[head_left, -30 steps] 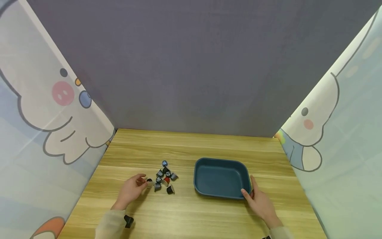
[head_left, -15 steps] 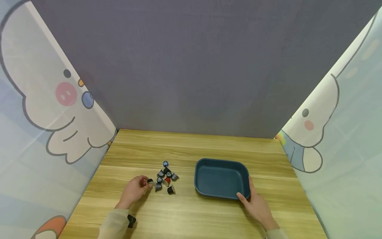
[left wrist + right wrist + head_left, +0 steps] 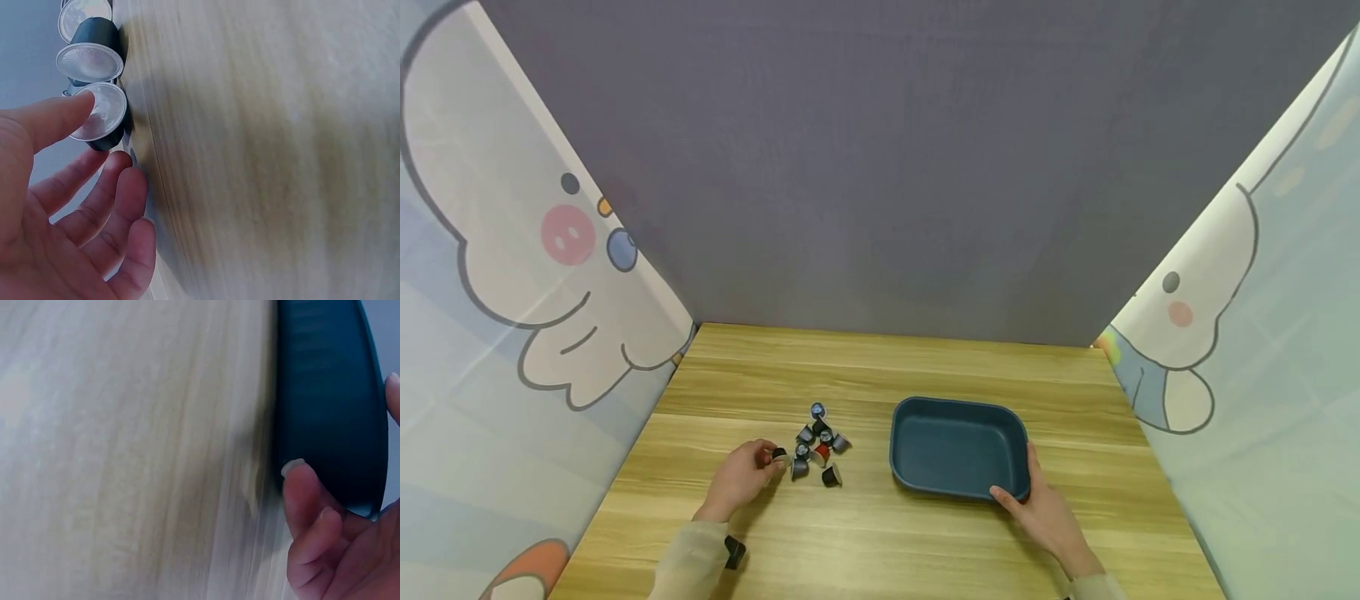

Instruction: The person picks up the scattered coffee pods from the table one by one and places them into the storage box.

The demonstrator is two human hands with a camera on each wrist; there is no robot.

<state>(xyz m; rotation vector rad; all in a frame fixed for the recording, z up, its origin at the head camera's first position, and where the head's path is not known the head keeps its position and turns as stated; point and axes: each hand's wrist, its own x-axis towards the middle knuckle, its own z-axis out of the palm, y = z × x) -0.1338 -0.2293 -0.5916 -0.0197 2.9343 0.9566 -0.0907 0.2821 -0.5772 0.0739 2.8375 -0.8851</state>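
Observation:
My left hand (image 3: 739, 483) pinches a dark coffee capsule (image 3: 779, 454) at the left edge of a loose group. In the left wrist view, the thumb presses the silver foil lid (image 3: 103, 112) while the index fingertip meets the capsule's base; the other fingers are loosely bent. Close beside it lie several more coffee capsules (image 3: 801, 469), grey, black and blue, with one red capsule (image 3: 822, 451) among them. At the right, my right hand (image 3: 1048, 518) grips the near right corner of a dark blue rectangular tray (image 3: 955, 454), thumb at the front rim and fingers along the side.
A lone black capsule (image 3: 831, 476) lies a little nearer than the group. Everything rests on a wood-grain table (image 3: 865, 550). A grey panel (image 3: 880, 167) rises behind the table, with cartoon-printed cloth (image 3: 482, 350) along both sides.
My left thumb has moved in over the capsule's lid and the capsule has tipped slightly. My right thumb has slid a little left along the tray's front rim. The tray stays put.

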